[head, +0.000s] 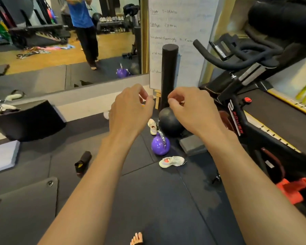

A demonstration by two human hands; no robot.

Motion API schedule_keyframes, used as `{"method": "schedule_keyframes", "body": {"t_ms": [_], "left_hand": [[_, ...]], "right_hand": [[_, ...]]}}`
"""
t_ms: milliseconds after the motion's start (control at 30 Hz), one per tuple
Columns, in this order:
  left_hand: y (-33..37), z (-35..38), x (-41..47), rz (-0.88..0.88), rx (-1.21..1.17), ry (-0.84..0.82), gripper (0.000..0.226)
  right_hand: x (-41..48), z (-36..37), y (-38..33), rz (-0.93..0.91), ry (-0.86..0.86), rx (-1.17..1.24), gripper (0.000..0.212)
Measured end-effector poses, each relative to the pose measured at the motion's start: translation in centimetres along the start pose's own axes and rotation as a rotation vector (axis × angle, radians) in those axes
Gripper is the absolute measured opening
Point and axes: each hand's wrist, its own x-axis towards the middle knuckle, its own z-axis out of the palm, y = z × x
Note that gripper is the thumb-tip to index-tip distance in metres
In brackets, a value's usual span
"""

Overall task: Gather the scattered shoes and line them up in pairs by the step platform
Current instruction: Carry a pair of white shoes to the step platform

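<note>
My hands, left [131, 105] and right [193, 106], hang half-curled and empty above the kettlebell [160, 145]; I should grab the shoe [172, 161] beside it by the heel.

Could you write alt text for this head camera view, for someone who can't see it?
Two bare hands, left hand and right hand, reach forward empty over a dark gym floor. Below them a white shoe lies beside a purple kettlebell, another white shoe by a black ball, near an exercise bike.
</note>
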Motion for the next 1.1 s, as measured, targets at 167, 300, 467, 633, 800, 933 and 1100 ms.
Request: {"method": "schedule_keyframes", "body": {"t_ms": [167, 300, 467, 633, 800, 933, 1100], "left_hand": [[-5.0, 5.5, 10.6, 0.073, -0.046, -0.101, 0.012], [-7.4, 11.5, 17.1, 0.093, -0.056, -0.213, 0.015], [-11.2, 20.4, 23.0, 0.083, -0.05, -0.371, 0.014], [-17.8, 30.1, 26.9, 0.02, 0.016, -0.472, 0.016], [-25.4, 41.9, 26.4, -0.022, 0.032, -0.643, 0.016], [-32.3, 52.8, 23.1, -0.025, 0.016, -0.743, 0.021], [-39.7, 64.7, 16.5, 0.051, 0.015, -0.815, 0.018]], "right_hand": [[9.5, 4.8, 1.4, 0.11, 0.006, -0.036, 0.02], [16.3, 8.6, 3.5, 0.184, 0.02, -0.086, 0.019], [23.2, 14.8, 9.1, 0.263, -0.036, -0.079, 0.019], [28.5, 23.4, 17.5, 0.369, -0.129, -0.076, 0.019], [30.2, 34.3, 26.0, 0.526, -0.181, -0.035, 0.021], [28.3, 45.0, 32.9, 0.613, -0.226, -0.025, 0.02], [23.9, 56.5, 41.1, 0.711, -0.222, -0.041, 0.021]]}}
